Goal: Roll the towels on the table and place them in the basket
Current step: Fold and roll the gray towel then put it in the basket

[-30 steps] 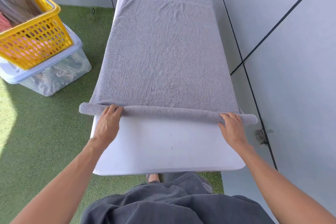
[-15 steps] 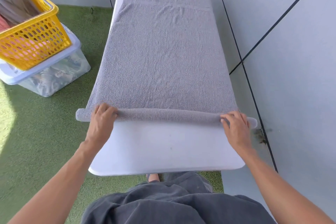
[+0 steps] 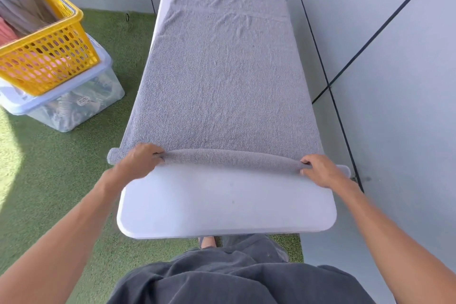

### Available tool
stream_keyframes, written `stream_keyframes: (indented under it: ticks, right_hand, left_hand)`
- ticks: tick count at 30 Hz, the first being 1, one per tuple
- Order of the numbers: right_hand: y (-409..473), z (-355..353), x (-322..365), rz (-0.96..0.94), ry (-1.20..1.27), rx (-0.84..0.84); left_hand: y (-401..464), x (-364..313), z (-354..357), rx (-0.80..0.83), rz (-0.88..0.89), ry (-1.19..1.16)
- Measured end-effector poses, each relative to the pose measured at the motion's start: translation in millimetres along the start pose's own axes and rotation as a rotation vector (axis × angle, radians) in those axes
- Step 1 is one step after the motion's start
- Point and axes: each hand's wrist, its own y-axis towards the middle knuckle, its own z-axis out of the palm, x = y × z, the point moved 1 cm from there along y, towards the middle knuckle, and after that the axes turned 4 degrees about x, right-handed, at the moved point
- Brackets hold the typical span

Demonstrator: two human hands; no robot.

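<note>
Grey towel (image 3: pixel 222 76): spread flat along the white counter (image 3: pixel 222 207), near edge wound into a thin roll (image 3: pixel 232 159) across it. Your left hand (image 3: pixel 139 161) and right hand (image 3: pixel 320 170): each grip curled round one end of that roll. Yellow basket (image 3: pixel 49 57): on a clear bin (image 3: pixel 81 103), left of the counter.

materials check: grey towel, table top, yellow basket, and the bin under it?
Grey towel: looks like cotton terry, matte, looped nap and a woven band near the far end. Table top: probably moulded plastic, smooth white satin, rounded corners. Yellow basket: rigid plastic, glossy, perforated lattice walls. Bin: translucent plastic, contents show through; pale rim.
</note>
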Motion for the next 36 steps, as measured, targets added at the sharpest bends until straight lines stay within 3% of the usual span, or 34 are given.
stream_keyframes:
  ticks: [2,5,7,10,15,20,24,26,28,29,32,36]
  right_hand:
    - [7.2,-8.0,3.9,0.074,0.096,0.029]
    - [7.3,-7.8,12.8,0.082,0.362,-0.161]
    - [-3.8,-0.5,17.0,0.026,0.242,-0.379]
    - [-17.6,19.5,21.4,0.001,-0.025,-0.57]
    - [-13.0,39.2,16.7,-0.046,-0.076,-0.397]
    - [2.0,19.5,15.7,-0.01,-0.04,-0.295]
    - [3.8,-8.8,16.0,0.0,0.03,0.07]
    - [8.1,-13.9,14.9,0.027,0.13,0.118]
    - [9.1,-9.4,14.9,0.016,0.274,-0.055]
    - [7.1,-2.4,15.5,-0.011,0.31,-0.181]
    - [-7.0,22.7,21.2,0.004,0.153,-0.425]
    - [-18.0,41.5,26.1,0.0,-0.001,-0.466]
  left_hand:
    - [9.0,0.8,-9.3,0.085,-0.045,-0.029]
    - [17.1,4.5,-9.1,0.0,-0.106,-0.249]
    - [10.7,4.2,-2.1,-0.211,-0.087,-0.301]
    - [-3.2,1.8,19.3,-0.472,0.019,0.029]
    - [-16.1,-4.2,42.9,-0.434,0.158,0.204]
    - [0.3,1.8,28.8,-0.306,0.093,0.169]
    - [10.6,4.2,2.0,-0.015,0.037,0.083]
    - [17.8,4.5,-4.6,0.111,-0.025,-0.006]
    - [20.7,4.6,-7.2,0.029,-0.056,-0.168]
    - [19.0,5.0,-6.3,-0.096,-0.043,-0.21]
    - [7.9,4.0,9.9,-0.43,0.081,-0.021]
    - [-4.6,9.1,31.9,-0.475,0.191,0.097]
